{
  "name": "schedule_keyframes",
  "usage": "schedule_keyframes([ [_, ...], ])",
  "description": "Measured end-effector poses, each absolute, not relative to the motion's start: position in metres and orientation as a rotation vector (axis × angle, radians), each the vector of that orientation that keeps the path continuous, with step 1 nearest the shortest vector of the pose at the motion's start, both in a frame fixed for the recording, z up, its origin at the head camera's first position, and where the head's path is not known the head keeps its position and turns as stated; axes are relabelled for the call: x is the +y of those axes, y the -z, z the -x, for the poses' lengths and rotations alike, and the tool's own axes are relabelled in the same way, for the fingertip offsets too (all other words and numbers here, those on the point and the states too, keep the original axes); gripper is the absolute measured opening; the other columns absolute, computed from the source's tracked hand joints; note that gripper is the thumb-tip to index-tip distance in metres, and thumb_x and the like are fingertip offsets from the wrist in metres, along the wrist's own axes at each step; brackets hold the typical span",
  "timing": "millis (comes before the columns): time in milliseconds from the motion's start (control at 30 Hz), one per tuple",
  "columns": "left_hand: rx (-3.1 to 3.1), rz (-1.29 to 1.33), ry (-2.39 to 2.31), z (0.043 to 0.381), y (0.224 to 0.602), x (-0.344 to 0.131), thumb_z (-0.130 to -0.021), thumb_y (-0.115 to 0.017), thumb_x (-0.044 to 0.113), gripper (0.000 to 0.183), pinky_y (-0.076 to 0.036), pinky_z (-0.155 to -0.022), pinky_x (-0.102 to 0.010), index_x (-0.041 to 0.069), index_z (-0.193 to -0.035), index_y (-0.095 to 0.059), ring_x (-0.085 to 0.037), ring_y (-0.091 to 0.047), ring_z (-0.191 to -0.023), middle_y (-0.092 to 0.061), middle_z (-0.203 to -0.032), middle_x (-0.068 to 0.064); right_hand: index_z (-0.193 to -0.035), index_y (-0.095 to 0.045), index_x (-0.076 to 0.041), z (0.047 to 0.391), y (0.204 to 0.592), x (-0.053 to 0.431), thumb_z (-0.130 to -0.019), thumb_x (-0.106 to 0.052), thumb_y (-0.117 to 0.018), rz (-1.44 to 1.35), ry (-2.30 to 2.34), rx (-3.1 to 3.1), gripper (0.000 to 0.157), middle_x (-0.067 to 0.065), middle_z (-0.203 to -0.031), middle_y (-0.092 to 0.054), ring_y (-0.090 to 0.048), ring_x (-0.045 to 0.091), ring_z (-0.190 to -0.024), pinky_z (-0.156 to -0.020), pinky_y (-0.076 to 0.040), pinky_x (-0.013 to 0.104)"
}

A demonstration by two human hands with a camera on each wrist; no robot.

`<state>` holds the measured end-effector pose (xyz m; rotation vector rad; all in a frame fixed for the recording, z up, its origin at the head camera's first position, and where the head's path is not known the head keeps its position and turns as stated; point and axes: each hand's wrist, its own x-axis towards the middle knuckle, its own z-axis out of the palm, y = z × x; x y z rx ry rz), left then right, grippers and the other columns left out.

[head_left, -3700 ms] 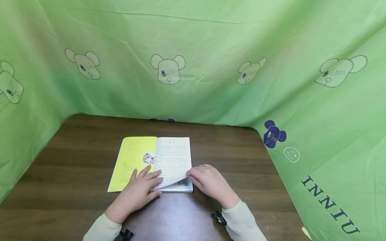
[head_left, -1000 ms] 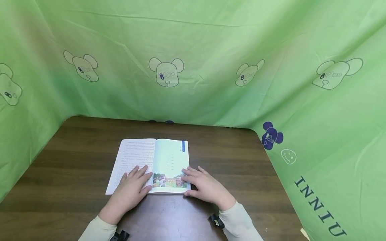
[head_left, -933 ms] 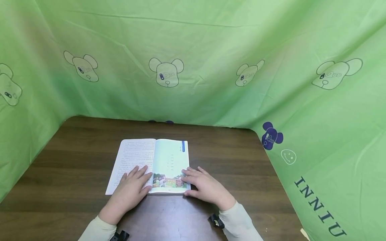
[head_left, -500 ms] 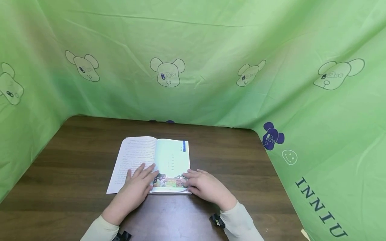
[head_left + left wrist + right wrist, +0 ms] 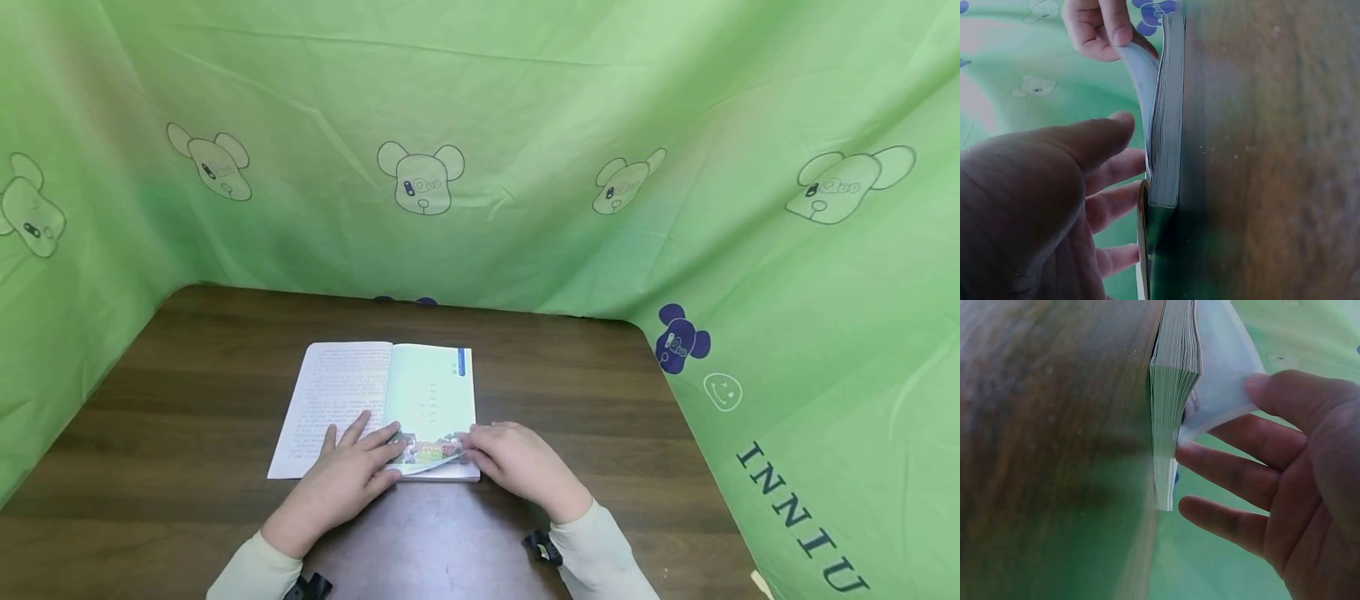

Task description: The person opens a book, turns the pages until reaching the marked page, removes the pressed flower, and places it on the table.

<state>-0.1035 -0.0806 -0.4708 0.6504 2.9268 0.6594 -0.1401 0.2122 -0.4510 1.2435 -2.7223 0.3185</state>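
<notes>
Desk [image 5: 172, 392], one: dark brown wood grain running lengthwise, far corners rounded, a soft pale sheen toward the near edge.

Cloth hanging [image 5: 525, 92], one: green, creased, rising along the desk's far, left and right edges. Printed with five outlined animal heads in a row. Right of the desk's far right corner, a purple animal head [image 5: 681, 339]; below it a white winking face [image 5: 722, 392], then dark lettering [image 5: 802, 517] reading "INNIU". Two purple print tips show just above the middle of the far edge.

Book [image 5: 388, 383], one: thick paperback, lying spread on the near half of the desk, slightly left of centre, well apart from the left and right edges. Left page in plain text; right-hand leaf [image 5: 427, 375] pale green, blue tab at top, coloured scene at foot, its near outer corner curled up.

Left hand [image 5: 341, 483]: relaxed, fingers spread, fingertips on the left page and across the gutter; grasps nothing.

Right hand [image 5: 525, 467]: pinching the leaf's raised corner between thumb and forefinger, remaining fingers loose.

Sleeves [image 5: 603, 550], two: cream; a black device [image 5: 542, 547] at each wrist.

Pale object [image 5: 761, 582], one: by the desk's right edge, mostly cut off; kind unclear.
</notes>
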Motion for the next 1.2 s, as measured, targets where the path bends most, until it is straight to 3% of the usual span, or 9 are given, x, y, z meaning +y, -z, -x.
schedule_keyframes([
  [133,2.926,-0.657,-0.664,0.104,0.469,-0.080,-0.097,-0.068,0.045,0.048,-0.016,-0.112,-0.080,0.026,-0.141,-0.064,-0.040,-0.026,-0.154,-0.051,-0.156,0.003,-0.107,-0.072,-0.020,0.141,0.451,0.212,-0.097,-0.018,-0.070,-1.203,-0.304,-2.662,0.010,-0.010,-0.102,-0.076,-0.072,0.008,-0.088,-0.082,-0.058,0.033],
  [367,2.962,-0.634,-0.620,0.105,0.470,-0.079,-0.097,-0.070,0.038,0.045,-0.020,-0.111,-0.080,0.028,-0.140,-0.065,-0.039,-0.029,-0.153,-0.054,-0.154,0.004,-0.107,-0.072,-0.022,0.143,0.453,0.211,-0.095,-0.020,-0.073,-1.152,-0.326,-2.549,0.012,-0.011,-0.100,-0.077,-0.073,0.007,-0.087,-0.080,-0.058,0.033],
  [567,2.998,-0.615,-0.658,0.108,0.473,-0.080,-0.100,-0.068,0.033,0.050,-0.025,-0.110,-0.079,0.030,-0.148,-0.056,-0.038,-0.035,-0.151,-0.055,-0.152,0.002,-0.117,-0.069,-0.016,0.143,0.450,0.212,-0.094,-0.024,-0.076,-0.891,-0.425,-2.639,0.025,-0.002,-0.116,-0.075,-0.073,0.016,-0.105,-0.090,-0.058,0.038],
  [700,3.085,-0.601,-0.737,0.109,0.474,-0.083,-0.098,-0.070,0.030,0.065,-0.033,-0.107,-0.076,0.023,-0.157,-0.044,-0.036,-0.047,-0.143,-0.056,-0.150,-0.005,-0.120,-0.069,-0.015,0.143,0.450,0.212,-0.095,-0.029,-0.075,-0.719,-0.478,-2.772,0.030,0.001,-0.125,-0.073,-0.070,0.019,-0.114,-0.096,-0.056,0.040],
  [800,3.184,-0.611,-0.826,0.111,0.474,-0.084,-0.094,-0.075,0.026,0.080,-0.040,-0.107,-0.068,0.016,-0.161,-0.033,-0.035,-0.051,-0.139,-0.052,-0.153,-0.012,-0.120,-0.069,-0.015,0.144,0.451,0.213,-0.095,-0.032,-0.074,-0.737,-0.493,-2.835,0.031,0.003,-0.130,-0.070,-0.067,0.021,-0.120,-0.102,-0.053,0.042],
  [933,3.319,-0.624,-0.896,0.114,0.472,-0.086,-0.083,-0.086,0.021,0.108,-0.038,-0.111,-0.063,0.009,-0.164,-0.017,-0.041,-0.039,-0.145,-0.031,-0.163,-0.021,-0.120,-0.070,-0.013,0.145,0.453,0.213,-0.093,-0.032,-0.076,-0.870,-0.481,-2.852,0.033,0.006,-0.136,-0.067,-0.063,0.024,-0.127,-0.108,-0.048,0.045],
  [1033,3.409,-0.636,-0.878,0.115,0.471,-0.088,-0.074,-0.092,0.018,0.120,-0.028,-0.114,-0.069,0.010,-0.165,-0.014,-0.046,-0.022,-0.151,-0.011,-0.169,-0.024,-0.120,-0.070,-0.013,0.144,0.455,0.214,-0.092,-0.032,-0.077,-0.962,-0.461,-2.847,0.035,0.009,-0.139,-0.065,-0.059,0.027,-0.132,-0.111,-0.045,0.049],
  [1200,3.477,-0.697,-0.771,0.116,0.472,-0.092,-0.071,-0.091,0.014,0.112,-0.007,-0.114,-0.077,0.016,-0.163,-0.026,-0.045,0.001,-0.156,0.005,-0.172,-0.019,-0.125,-0.071,-0.013,0.143,0.457,0.214,-0.090,-0.034,-0.078,-1.024,-0.450,-2.859,0.041,0.011,-0.144,-0.061,-0.055,0.030,-0.138,-0.114,-0.041,0.054],
])
